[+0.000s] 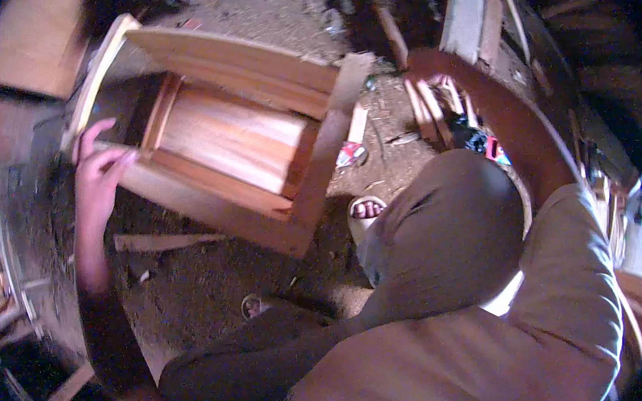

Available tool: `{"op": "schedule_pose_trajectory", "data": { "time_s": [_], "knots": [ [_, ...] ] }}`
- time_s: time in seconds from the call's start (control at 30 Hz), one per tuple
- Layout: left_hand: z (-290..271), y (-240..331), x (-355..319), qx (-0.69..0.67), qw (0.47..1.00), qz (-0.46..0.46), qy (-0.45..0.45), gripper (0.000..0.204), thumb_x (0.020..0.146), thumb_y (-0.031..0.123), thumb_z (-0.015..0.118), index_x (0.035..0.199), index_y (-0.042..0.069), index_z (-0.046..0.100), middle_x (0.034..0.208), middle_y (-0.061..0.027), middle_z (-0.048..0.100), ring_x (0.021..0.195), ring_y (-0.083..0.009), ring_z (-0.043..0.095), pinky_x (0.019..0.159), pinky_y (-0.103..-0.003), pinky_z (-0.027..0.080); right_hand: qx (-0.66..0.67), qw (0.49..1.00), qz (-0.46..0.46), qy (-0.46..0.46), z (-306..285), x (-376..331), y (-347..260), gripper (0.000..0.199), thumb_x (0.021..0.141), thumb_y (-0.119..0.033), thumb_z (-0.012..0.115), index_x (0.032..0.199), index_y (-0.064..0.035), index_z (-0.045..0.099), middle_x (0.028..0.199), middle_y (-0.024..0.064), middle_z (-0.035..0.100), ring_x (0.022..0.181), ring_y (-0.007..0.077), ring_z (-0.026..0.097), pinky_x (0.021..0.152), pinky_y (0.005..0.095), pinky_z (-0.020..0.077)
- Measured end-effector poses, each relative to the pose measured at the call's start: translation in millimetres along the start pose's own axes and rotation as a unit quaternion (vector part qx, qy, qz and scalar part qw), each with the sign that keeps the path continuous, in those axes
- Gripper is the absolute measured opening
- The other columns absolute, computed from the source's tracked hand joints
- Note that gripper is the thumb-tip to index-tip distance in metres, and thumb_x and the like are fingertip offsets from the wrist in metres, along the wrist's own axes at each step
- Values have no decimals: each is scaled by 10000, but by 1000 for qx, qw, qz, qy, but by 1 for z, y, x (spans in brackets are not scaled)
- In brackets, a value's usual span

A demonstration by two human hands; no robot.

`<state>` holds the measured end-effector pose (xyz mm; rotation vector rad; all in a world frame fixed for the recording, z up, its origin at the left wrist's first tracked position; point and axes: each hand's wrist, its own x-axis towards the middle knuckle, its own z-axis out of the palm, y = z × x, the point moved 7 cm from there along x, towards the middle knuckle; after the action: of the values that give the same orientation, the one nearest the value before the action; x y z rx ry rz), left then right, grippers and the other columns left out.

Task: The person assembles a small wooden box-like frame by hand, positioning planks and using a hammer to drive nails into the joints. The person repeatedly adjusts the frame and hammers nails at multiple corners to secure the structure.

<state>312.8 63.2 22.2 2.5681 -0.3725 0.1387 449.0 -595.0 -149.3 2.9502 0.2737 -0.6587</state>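
Note:
A wooden box-like frame [213,205], rectangular with a reddish-brown panel [230,136] set inside, stands tilted on the dirt ground in front of me, left of centre. My left hand [98,169] is at its near left corner, fingers curled over the edge of the board. My right arm reaches far right, and my right hand [429,66] is in shadow above several short wood strips [427,109]. A slim wooden stick [390,35] runs up beside that hand. Its fingers are too dark to make out, so whether it grips anything is unclear.
A loose wood strip [166,240] lies near the frame on the dirt. Between frame and strips is a crumpled red-and-white packet [349,154]. Long planks [465,9] lean at the far right, and a flat board [28,47] is at the upper left. My sandaled feet are close by.

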Motion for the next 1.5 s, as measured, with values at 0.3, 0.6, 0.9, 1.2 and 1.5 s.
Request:
{"op": "schedule_pose_trajectory", "data": {
  "time_s": [0.3, 0.6, 0.9, 1.2, 1.5],
  "knots": [
    [-30, -27, -3, 50, 991, 9, 126, 160, 843, 16, 772, 803, 16, 616, 1317, -119, 634, 1368, -321, 483, 1180, -453, 327, 244, 945, 214, -29, 248, -279, -59, 354, 917, -330, 642, 1169, -83, 659, 1224, 248, 631, 1045, 420, 664, 835, 524, 564],
    [-98, -215, -147, 76, 948, -306, 41, 206, 918, 131, 734, 1033, 7, 617, 1183, -132, 656, 1149, -296, 576, 1019, -433, 439, 164, 939, 171, 250, 252, -177, 18, 402, 876, -143, 642, 1247, -12, 556, 1254, 289, 564, 1141, 470, 562, 942, 540, 530],
    [-81, -209, -214, 99, 957, -273, 29, 302, 982, 282, 694, 1055, -10, 680, 1091, -182, 665, 1045, -311, 614, 932, -449, 476, 22, 982, 159, 97, 221, -83, 67, 264, 963, -260, 579, 1063, -70, 732, 1029, 173, 733, 911, 371, 709, 826, 447, 577],
    [-65, -154, -185, 63, 919, -370, 120, 292, 931, 251, 758, 962, -24, 665, 855, -89, 664, 818, -186, 598, 772, -386, 502, 416, 860, 117, 273, 145, -124, 76, 314, 936, -21, 688, 1247, -60, 680, 1031, 0, 694, 887, 133, 632, 724, 277, 510],
    [-92, -155, -50, 17, 914, -334, 231, 429, 935, 339, 732, 1138, -37, 699, 1037, -217, 740, 993, -307, 715, 895, -408, 537, 485, 840, -180, 162, -197, -173, -147, 515, 945, -68, 666, 1431, -27, 500, 1050, 25, 620, 908, 136, 588, 786, 291, 517]
  ]
}}
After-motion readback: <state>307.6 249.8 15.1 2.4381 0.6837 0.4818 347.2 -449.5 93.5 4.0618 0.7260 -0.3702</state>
